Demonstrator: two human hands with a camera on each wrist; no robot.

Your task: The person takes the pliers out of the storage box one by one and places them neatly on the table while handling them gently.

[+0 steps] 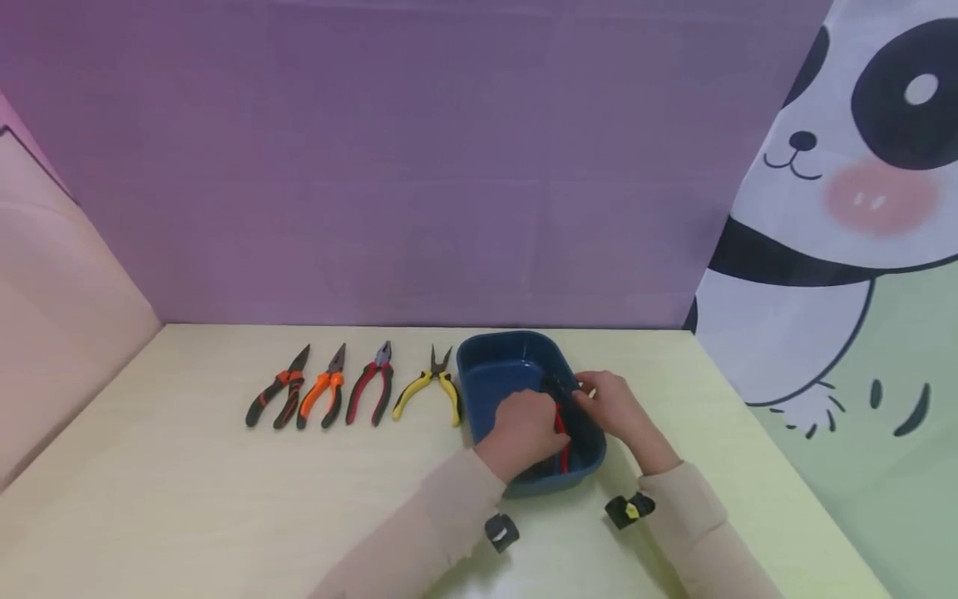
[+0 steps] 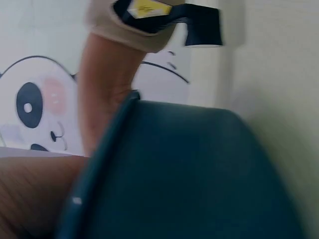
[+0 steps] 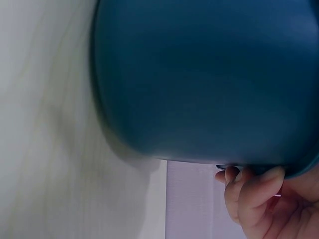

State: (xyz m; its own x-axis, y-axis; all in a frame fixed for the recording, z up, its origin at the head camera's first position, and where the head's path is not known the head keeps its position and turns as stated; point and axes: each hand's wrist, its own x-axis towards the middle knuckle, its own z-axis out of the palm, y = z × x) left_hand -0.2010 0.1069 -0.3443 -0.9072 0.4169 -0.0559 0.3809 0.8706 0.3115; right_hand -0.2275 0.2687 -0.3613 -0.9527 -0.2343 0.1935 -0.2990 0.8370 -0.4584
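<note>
A deep blue plastic tray point(image 1: 494, 374) stands on the table, its outer wall point(image 3: 199, 89) filling much of the right wrist view. My left hand point(image 1: 524, 428) reaches down into it, thumb across a pair of red-handled pliers point(image 1: 565, 459); the fingertips are mostly hidden. Dark parts lie at the tray's right inside, too shadowed to make out. On the right side, my right hand point(image 1: 617, 408) pinches the tray's rim, thumb and curled fingers showing in the right wrist view. The left wrist view has the tray wall in front of the left hand point(image 2: 35, 191).
Left of the tray several pliers lie in a row: black-and-orange pliers point(image 1: 290, 378), orange-and-black pliers point(image 1: 334, 381), red-and-black pliers point(image 1: 367, 374) and yellow-handled pliers point(image 1: 422, 380). The pale table point(image 1: 224, 499) ends at a purple backdrop point(image 1: 412, 166); a panda-print sheet point(image 1: 793, 333) hangs at right.
</note>
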